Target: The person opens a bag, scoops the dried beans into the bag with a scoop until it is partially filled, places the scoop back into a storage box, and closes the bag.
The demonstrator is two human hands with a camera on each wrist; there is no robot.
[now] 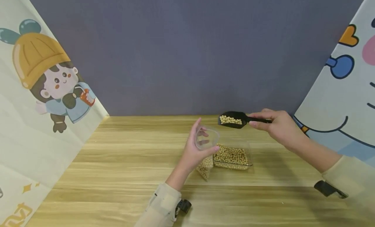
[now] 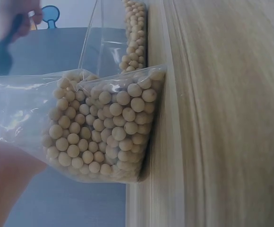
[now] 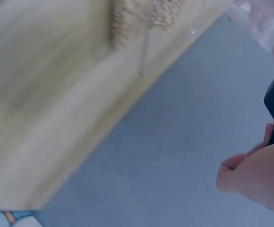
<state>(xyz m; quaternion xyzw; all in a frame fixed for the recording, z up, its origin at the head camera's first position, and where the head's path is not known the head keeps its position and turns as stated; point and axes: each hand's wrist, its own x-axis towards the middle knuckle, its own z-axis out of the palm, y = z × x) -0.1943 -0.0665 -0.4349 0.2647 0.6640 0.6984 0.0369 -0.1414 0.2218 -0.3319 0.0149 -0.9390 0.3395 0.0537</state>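
Note:
My left hand [image 1: 191, 153] holds a clear plastic bag [image 1: 205, 168] round its mouth, which is spread into a wide ring facing up. Pale yellow soybeans fill the bag's lower part, and the left wrist view shows the bag [image 2: 104, 127] bulging with them down by the tabletop. With my right hand [image 1: 282, 127] I grip the handle of a black scoop [image 1: 243, 118], held roughly level above the table, to the right of the bag's mouth. Soybeans [image 1: 229, 120] lie in the scoop. Below it stands a clear rectangular container [image 1: 249, 152] with many more soybeans.
The wood-grain table [image 1: 131, 175] runs back to a dark grey panel [image 1: 187, 57]. White panels with cartoon prints stand at the left [image 1: 17, 122] and right [image 1: 337, 96]. The container is right beside the bag.

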